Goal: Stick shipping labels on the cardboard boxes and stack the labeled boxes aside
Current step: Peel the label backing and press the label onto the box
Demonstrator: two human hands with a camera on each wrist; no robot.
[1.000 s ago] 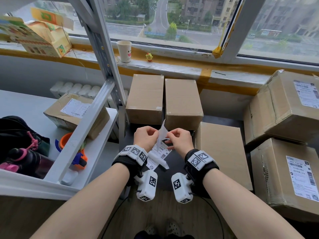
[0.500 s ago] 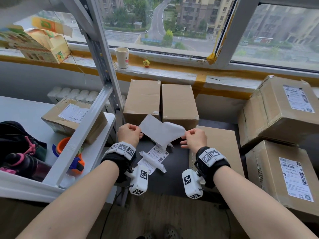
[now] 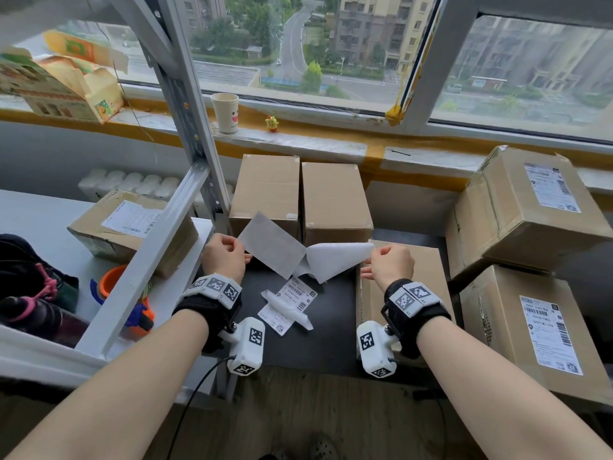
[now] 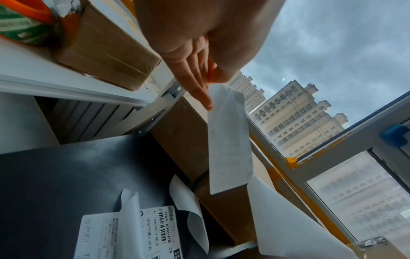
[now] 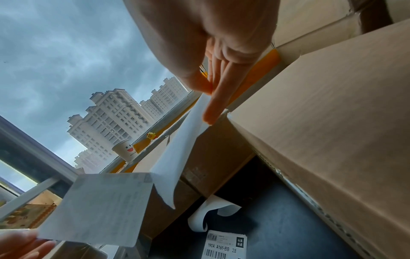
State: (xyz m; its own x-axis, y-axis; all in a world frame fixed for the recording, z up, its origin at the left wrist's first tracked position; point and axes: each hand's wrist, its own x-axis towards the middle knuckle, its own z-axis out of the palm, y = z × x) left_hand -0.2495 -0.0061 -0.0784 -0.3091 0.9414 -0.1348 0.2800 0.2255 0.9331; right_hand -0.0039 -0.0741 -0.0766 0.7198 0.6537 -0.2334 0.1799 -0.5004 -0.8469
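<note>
Left hand (image 3: 225, 257): pinches label (image 3: 272, 249), frame centre.
Right hand (image 3: 391, 265): pinches backing (image 3: 335, 260), peeled away.
Desk (image 3: 331, 327): spare labels (image 3: 288, 305) below.

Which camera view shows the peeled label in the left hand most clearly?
The head view: the whole label shows, pinched by the left hand. The left wrist view shows it edge-on and narrow; the right wrist view shows its blurred face.
</note>
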